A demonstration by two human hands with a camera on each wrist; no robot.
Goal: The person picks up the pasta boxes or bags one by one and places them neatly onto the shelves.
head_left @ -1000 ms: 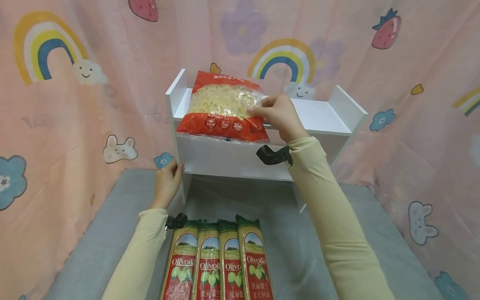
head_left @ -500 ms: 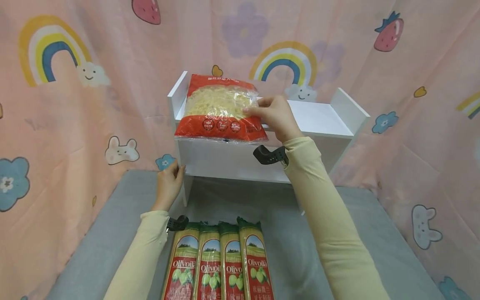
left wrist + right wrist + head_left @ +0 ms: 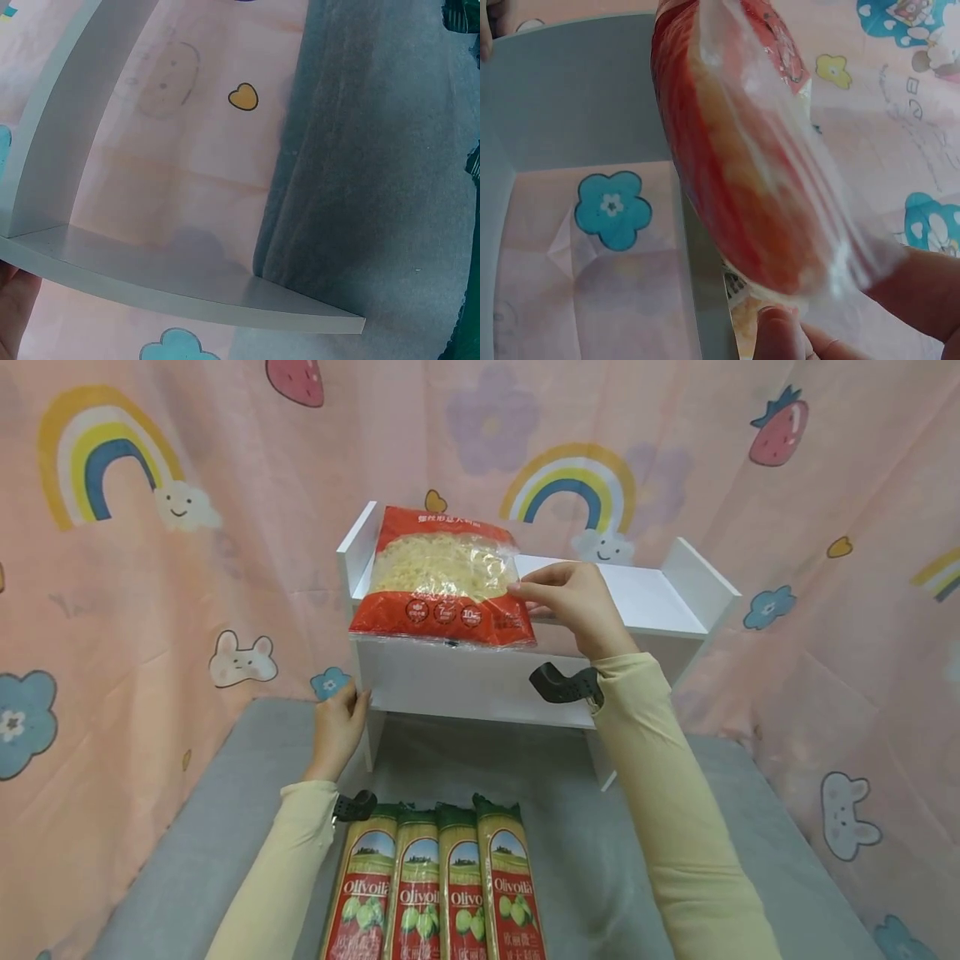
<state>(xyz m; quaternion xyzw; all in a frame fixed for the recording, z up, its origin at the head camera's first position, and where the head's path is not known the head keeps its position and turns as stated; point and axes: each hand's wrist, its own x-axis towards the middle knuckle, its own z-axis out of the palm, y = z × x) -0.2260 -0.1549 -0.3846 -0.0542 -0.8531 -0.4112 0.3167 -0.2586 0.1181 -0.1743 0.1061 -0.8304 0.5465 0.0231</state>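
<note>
1. Your right hand (image 3: pixel 577 602) is sliding off the bag (image 3: pixel 442 578) toward its right edge; half a second ago it was lying further over the clear front, and now only the fingertips are meeting that edge.
2. Your right wrist view is showing the thumb and a fingertip (image 3: pixel 780 334) pinching the bag's clear seam (image 3: pixel 832 262), so the grip is narrow and is holding the bag.
3. Red at both ends and clear in the middle, the bag is lying on the left half of the shelf's (image 3: pixel 645 602) top board, with pale pasta showing through.
4. Its lower red edge is hanging slightly over the front lip of the board.
5. Your left hand (image 3: pixel 337 727) is resting against the shelf's left upright, low down, as it was 1 second ago.
6. Its fingers are lying along the panel's front edge; you cannot tell how far they are wrapping round it.
7. Your left wrist view is showing only the white boards (image 3: pixel 187 277) and the grey mat (image 3: pixel 375 172).
8. 4 spaghetti packs (image 3: pixel 435 885) are lying side by side on the mat (image 3: pixel 585 860), touching each other, between your sleeves.
9. Behind the shelf, a pink curtain (image 3: pixel 150 568) with rainbows is hanging.
</note>
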